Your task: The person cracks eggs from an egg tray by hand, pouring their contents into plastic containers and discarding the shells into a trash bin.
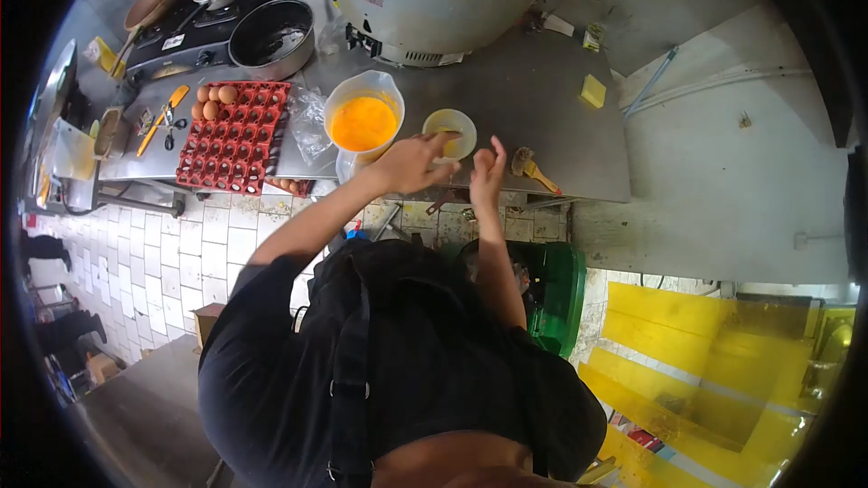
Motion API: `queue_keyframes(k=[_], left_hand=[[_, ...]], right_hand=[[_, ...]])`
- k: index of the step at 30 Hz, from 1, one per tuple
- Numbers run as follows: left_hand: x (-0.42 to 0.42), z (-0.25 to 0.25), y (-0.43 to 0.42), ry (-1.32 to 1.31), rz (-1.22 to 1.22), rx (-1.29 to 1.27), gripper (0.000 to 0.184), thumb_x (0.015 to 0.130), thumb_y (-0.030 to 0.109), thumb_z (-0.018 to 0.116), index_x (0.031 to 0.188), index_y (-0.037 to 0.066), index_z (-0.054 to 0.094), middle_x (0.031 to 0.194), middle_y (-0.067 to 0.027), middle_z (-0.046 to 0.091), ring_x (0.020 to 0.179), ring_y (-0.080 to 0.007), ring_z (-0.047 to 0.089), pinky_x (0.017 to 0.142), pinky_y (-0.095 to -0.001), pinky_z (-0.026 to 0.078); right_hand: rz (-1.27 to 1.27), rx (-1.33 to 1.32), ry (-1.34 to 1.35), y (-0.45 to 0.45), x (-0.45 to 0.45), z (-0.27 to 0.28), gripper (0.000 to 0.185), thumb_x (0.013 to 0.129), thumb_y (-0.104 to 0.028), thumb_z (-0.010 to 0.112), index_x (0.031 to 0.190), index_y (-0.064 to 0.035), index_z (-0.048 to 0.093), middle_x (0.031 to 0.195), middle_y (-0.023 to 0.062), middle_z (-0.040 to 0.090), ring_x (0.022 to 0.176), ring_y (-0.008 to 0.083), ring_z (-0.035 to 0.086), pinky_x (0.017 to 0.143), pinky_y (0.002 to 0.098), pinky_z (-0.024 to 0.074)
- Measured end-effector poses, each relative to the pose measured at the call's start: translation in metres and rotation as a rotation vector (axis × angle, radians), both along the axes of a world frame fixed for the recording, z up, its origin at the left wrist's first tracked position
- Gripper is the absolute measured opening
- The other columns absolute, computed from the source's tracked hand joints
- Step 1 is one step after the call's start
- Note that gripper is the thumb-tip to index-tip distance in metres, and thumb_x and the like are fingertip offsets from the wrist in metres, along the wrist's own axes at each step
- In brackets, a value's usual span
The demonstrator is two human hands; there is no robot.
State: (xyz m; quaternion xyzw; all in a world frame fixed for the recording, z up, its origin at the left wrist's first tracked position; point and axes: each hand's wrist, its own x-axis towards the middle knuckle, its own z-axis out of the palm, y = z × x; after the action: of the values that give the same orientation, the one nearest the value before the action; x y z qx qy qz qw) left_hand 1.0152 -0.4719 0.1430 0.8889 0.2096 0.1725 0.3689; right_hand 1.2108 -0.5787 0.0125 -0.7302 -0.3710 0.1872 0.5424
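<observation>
My left hand (416, 164) reaches over the near rim of a small pale bowl (465, 142), fingers stretched out and apart. A little yellowish stuff shows inside the bowl, partly hidden by my fingers. Just right of the bowl, my right hand (487, 172) is raised with its fingers apart and partly bent, and I see nothing in it. A translucent jug (387, 83) of orange beaten egg (363, 123) stands left of the bowl. To the right, a brush (535, 170) with a wooden handle lies near the steel table's front edge.
A red egg tray (232, 140) with several eggs (214, 96) at its far end lies left, beside clear plastic (310, 126). Behind are a large cooker (434, 14), a dark pot (271, 33) and a stove (194, 45). A green bin (565, 298) stands below the table (579, 140).
</observation>
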Motion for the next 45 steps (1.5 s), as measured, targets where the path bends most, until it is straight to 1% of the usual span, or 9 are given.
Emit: queue_keyframes(k=[1,3,9,17,20,24,32,42,45], left_hand=[[0.008,-0.006,0.007,-0.050,-0.072,0.313,0.061,0.095,0.045,0.055,0.138,0.004,0.045,0.110,-0.0244,0.065,0.102,-0.0398,0.065,0.089,-0.0466,0.051],[0.028,0.002,0.022,0.111,-0.181,0.312,0.064,0.094,0.048,0.054,0.141,0.007,0.041,0.122,-0.0258,0.061,0.112,-0.0421,0.060,0.095,-0.0491,0.048],[0.063,-0.031,0.072,-0.070,-0.250,0.683,0.055,0.092,0.041,0.055,0.124,-0.003,0.046,0.108,-0.0231,0.063,0.102,-0.0405,0.061,0.092,-0.0491,0.047],[0.068,-0.032,0.094,0.060,-0.367,0.501,0.057,0.087,0.037,0.060,0.119,-0.007,0.045,0.104,-0.0262,0.064,0.099,-0.0427,0.063,0.093,-0.0488,0.048],[0.063,-0.030,0.092,-0.163,-0.371,0.537,0.045,0.087,0.028,0.059,0.113,-0.005,0.045,0.099,-0.0290,0.062,0.090,-0.0487,0.061,0.086,-0.0534,0.048],[0.063,-0.026,0.092,0.006,-0.386,0.418,0.048,0.087,0.029,0.059,0.116,-0.006,0.044,0.099,-0.0279,0.063,0.093,-0.0475,0.061,0.087,-0.0531,0.048],[0.072,-0.043,0.097,0.125,-0.300,0.607,0.043,0.087,0.033,0.057,0.108,-0.005,0.053,0.100,-0.0256,0.065,0.094,-0.0411,0.064,0.085,-0.0493,0.050],[0.071,-0.038,0.098,0.227,-0.387,0.491,0.036,0.085,0.026,0.059,0.104,-0.004,0.055,0.097,-0.0230,0.066,0.095,-0.0387,0.064,0.089,-0.0472,0.049],[0.060,-0.026,0.098,-0.089,-0.327,0.089,0.054,0.092,0.023,0.059,0.136,0.001,0.039,0.108,-0.0254,0.063,0.106,-0.0416,0.061,0.094,-0.0485,0.047]], right_hand=[[0.005,0.042,0.245,0.007,-0.002,0.026,0.053,0.102,-0.045,0.046,0.146,-0.0161,0.041,0.122,0.0136,0.057,0.100,0.0283,0.063,0.081,0.0405,0.0540],[0.114,-0.045,0.487,0.024,-0.013,0.089,0.064,0.102,-0.058,0.036,0.147,-0.0124,0.043,0.120,0.0126,0.061,0.096,0.0247,0.064,0.084,0.0369,0.0534],[0.132,-0.128,0.374,0.087,-0.006,0.089,0.082,0.098,-0.070,0.031,0.123,0.0014,0.063,0.112,0.0134,0.068,0.089,0.0223,0.068,0.078,0.0341,0.0537],[0.062,-0.401,-0.266,0.095,0.001,0.101,0.092,0.097,-0.071,0.021,0.085,0.0053,0.071,0.084,0.0317,0.067,0.096,0.0490,0.063,0.089,0.0519,0.0450],[0.060,-0.448,-0.039,0.106,0.016,0.071,0.092,0.097,-0.071,0.019,0.088,0.0036,0.072,0.088,0.0311,0.068,0.099,0.0490,0.063,0.091,0.0527,0.0441],[0.131,-0.514,0.034,0.106,0.012,0.073,0.093,0.097,-0.070,0.018,0.092,0.0051,0.072,0.095,0.0339,0.066,0.103,0.0517,0.061,0.094,0.0525,0.0441],[0.040,-0.580,-0.502,0.110,-0.003,0.101,0.085,0.094,-0.072,0.030,0.095,0.0006,0.074,0.100,0.0312,0.067,0.102,0.0512,0.062,0.092,0.0535,0.0480],[0.083,-0.585,-0.605,0.100,0.001,0.116,0.076,0.094,-0.068,0.038,0.089,-0.0014,0.075,0.095,0.0293,0.068,0.094,0.0513,0.063,0.085,0.0544,0.0502],[0.050,-0.225,-0.481,0.099,0.018,0.080,0.068,0.096,-0.063,0.045,0.084,-0.0034,0.074,0.082,0.0210,0.071,0.080,0.0402,0.069,0.071,0.0460,0.0530]])
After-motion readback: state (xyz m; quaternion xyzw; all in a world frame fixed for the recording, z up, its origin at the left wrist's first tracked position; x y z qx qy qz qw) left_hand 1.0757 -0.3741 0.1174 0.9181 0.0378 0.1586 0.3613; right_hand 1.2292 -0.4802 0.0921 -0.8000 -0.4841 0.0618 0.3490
